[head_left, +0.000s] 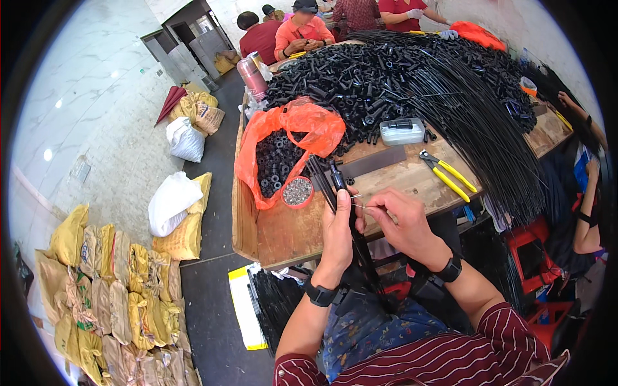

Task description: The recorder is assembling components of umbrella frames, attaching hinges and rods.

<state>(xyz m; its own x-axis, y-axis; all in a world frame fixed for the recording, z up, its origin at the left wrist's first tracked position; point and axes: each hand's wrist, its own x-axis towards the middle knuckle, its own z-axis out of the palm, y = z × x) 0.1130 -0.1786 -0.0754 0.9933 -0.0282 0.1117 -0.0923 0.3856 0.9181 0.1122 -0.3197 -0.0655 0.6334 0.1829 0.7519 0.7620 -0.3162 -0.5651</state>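
Note:
My left hand [337, 230] is wrapped round a bundle of long black rods [365, 265], whose upper ends carry thicker black tubular parts. Close beside it, my right hand [404, 215] pinches a thin pale wire [358, 199] that reaches across to the bundle. Just beyond my hands stands a small red bowl [297, 192] of tiny metal pieces. An orange plastic bag [322, 132] lies open behind it, holding many black ring-shaped parts [275, 157]. End-cutting pliers with yellow handles [454, 181] rest on the wooden table [283, 235] at the right. A flat metal strip [376, 162] lies nearer the middle.
A large heap of black tubular parts [341, 77] and long black rods [476, 122] covers the far table. A clear plastic box [403, 132] and a pink flask [251, 77] stand there. Co-workers [304, 32] sit beyond. Stacked sacks [109, 289] line the left floor; red stools [534, 257] are at right.

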